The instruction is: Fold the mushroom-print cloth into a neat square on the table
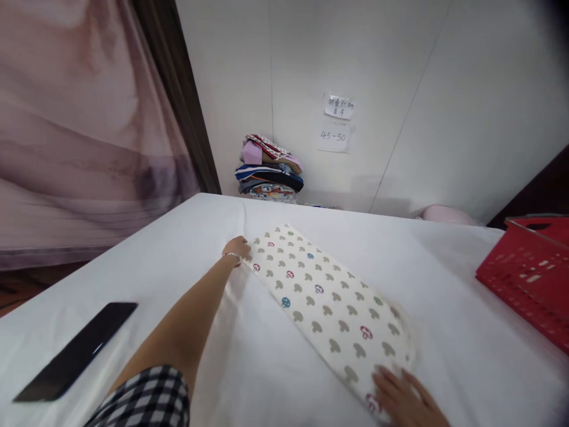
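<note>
A white cloth printed with grey and coloured mushrooms (317, 290) lies as a long folded strip, slanting from the far middle to the near right. At its far left corner my left hand (237, 248) is closed, with the fingers curled on the cloth's edge. A light bracelet circles that wrist. My right hand (406, 396) rests on the near end of the strip, fingers stretched out flat and a little blurred. The cloth's right end by that hand is rounded and slightly rumpled.
A white-covered table (178, 255) bears everything. On its left lies a black phone-like slab (77, 350); at right stands a red plastic basket (528, 273). Behind the far edge is a stack of folded fabrics (270, 169). A pinkish curtain (89, 130) hangs at left.
</note>
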`<state>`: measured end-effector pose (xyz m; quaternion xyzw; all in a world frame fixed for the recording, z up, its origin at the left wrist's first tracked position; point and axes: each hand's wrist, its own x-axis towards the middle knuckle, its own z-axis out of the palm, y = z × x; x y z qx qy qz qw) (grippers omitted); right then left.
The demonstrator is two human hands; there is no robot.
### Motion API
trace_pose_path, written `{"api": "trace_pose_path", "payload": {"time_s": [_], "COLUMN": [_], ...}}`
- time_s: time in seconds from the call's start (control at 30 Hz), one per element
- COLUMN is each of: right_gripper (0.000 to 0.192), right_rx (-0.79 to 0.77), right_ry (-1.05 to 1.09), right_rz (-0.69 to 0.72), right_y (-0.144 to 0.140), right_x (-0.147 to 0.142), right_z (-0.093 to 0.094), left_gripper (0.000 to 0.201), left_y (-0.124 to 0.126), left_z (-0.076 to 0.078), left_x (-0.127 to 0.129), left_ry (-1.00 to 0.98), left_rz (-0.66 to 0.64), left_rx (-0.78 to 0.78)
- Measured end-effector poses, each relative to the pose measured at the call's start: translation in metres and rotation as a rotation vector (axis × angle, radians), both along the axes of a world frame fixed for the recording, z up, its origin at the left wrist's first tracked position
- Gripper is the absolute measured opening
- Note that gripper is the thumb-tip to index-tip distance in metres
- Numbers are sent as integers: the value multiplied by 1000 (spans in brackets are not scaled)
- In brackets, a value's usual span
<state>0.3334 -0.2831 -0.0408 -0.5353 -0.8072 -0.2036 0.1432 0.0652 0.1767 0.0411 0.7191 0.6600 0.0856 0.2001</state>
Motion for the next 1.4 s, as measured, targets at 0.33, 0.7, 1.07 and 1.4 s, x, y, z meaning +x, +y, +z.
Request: {"api": "trace_pose_path", "payload": {"time_s": [0.33,0.7,1.07,1.4], "right_gripper": [41,41,46,48], "right_rx": [-115,-212,-409,-391], "right_ry": [-53,62,330,307], "right_rz": [-594,-499,-494,-693], "right_y": [4,44,87,166], "right_x": [145,1,-33,41], "right_z": [11,29,47,51], "left_gripper": [8,37,38,43], "left_y": [-176,-177,-108,-58], "left_z": [-12,-11,0,-7], "left_x": [-79,-71,-24,8], "left_ry": [-18,-105,-143,-142], "left_rz": [-159,-8,104,194], "left_rx": [-64,-54,-160,-79]}}
